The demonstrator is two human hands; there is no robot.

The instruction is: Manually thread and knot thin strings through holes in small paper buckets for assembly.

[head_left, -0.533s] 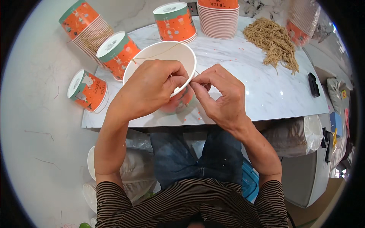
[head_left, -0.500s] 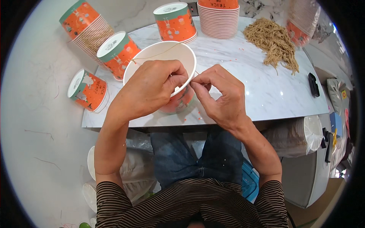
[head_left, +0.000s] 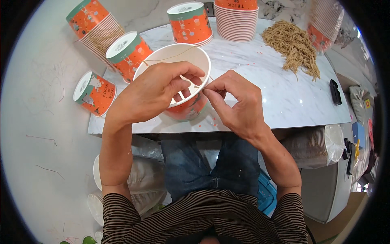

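Observation:
An orange paper bucket (head_left: 187,110) with a white inside stands tilted toward me near the table's front edge. A thin tan cord (head_left: 167,59) runs from its left rim across the mouth and over the far rim; another bit shows by the right rim. My left hand (head_left: 152,87) reaches over the near left rim, its fingers apart inside the bucket with nothing seen between them. Outside the right rim, my right hand (head_left: 239,101) pinches thumb and forefinger together at what looks like the cord's end. The fingertips hide most of that end.
Upturned orange buckets (head_left: 189,24) and a tall stack of them (head_left: 236,22) stand along the back. More lean at the left, beside a second stack (head_left: 99,34). A heap of tan cords (head_left: 290,46) lies at the back right, with a black object (head_left: 335,92) near the right edge.
My left fingers have opened from a pinch at the bucket's inner right wall and drawn slightly left. My right hand keeps its pinch at the rim.

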